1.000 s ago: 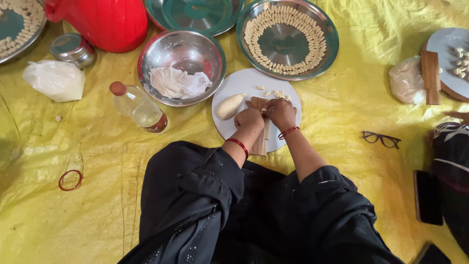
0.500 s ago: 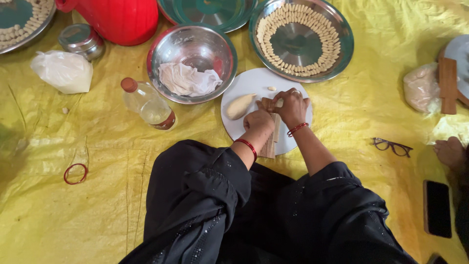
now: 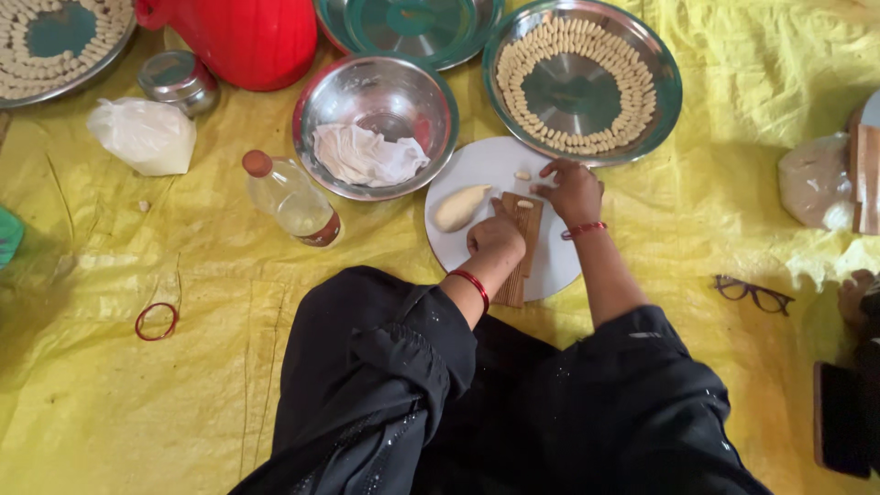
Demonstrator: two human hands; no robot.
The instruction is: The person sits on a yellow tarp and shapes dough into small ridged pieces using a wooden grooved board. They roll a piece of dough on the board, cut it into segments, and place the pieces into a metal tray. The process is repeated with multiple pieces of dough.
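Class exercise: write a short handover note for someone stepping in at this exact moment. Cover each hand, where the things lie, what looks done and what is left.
Left hand rests closed on the ridged wooden board.
Right hand sits open-fingered at the board's top, beside a small dough piece.
The board lies on the white plate, next to the dough lump.
Done: shaped pieces ring the steel tray.
Left: the dough lump remains.

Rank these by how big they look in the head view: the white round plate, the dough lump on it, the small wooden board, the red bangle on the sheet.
1. white round plate
2. small wooden board, partly hidden by the left hand
3. dough lump
4. red bangle, close to the lump, so unsure
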